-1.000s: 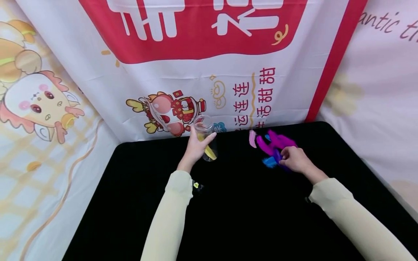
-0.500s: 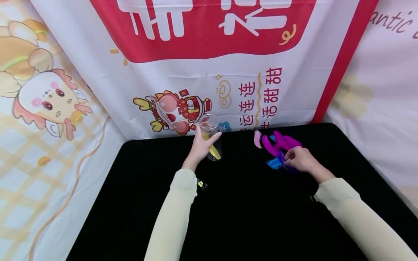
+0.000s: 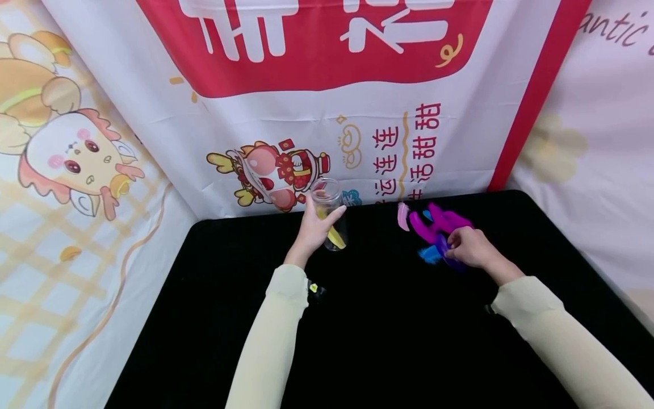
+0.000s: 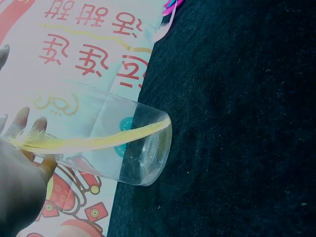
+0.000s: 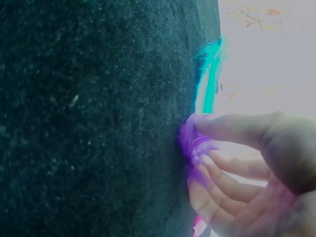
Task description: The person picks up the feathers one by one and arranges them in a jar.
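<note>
My left hand point(image 3: 313, 228) grips a clear plastic jar point(image 3: 327, 196), fingers and thumb wrapped round its side near the table's back edge. Inside the jar, a yellow feather point(image 4: 94, 143) lies along its length, its quill end near the base. To the right, my right hand point(image 3: 471, 248) pinches a purple feather point(image 5: 187, 138) between thumb and fingers, close over the tabletop. Around those fingertips lie a blue feather point(image 3: 430, 254), magenta feathers point(image 3: 423, 229) and a pale pink feather point(image 3: 403, 217). The hand hides part of the pile.
A black-covered table point(image 3: 388, 324) extends under both arms. Behind it hangs a printed white and red cloth point(image 3: 286, 113), near the jar. Patterned cloths hang at the left point(image 3: 71, 255) and right sides.
The head view has swung slightly left, so the scene appears shifted right. Both hands stay nearly still, the left on the jar, the right at the purple feather.
</note>
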